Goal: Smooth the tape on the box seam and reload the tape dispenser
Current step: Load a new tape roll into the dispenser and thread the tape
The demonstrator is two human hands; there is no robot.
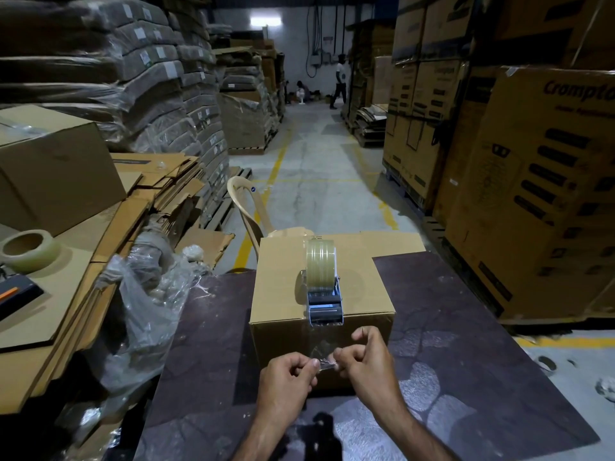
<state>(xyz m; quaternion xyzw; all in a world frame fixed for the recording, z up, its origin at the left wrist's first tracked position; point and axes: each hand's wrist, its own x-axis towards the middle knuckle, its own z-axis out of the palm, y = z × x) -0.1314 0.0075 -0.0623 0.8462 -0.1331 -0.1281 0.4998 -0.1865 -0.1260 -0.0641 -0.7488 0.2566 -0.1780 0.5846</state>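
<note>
A closed cardboard box (283, 281) stands on a dark table (466, 361). On its top, at the near edge, rests a blue tape dispenser (325, 306) carrying a full clear tape roll (320, 264). A strip of clear tape (321, 344) runs from the dispenser down the box's front face. My left hand (290, 374) and my right hand (361, 359) both pinch the crumpled free end of that strip just in front of the box. A second tape roll (30, 249) lies on flat cardboard at the far left.
Stacks of flattened cardboard (109, 247) and crumpled plastic wrap (149, 314) crowd the left. A plastic chair (248, 207) stands behind the box. Large printed cartons (539, 194) line the right. A person (339, 82) walks far down the aisle.
</note>
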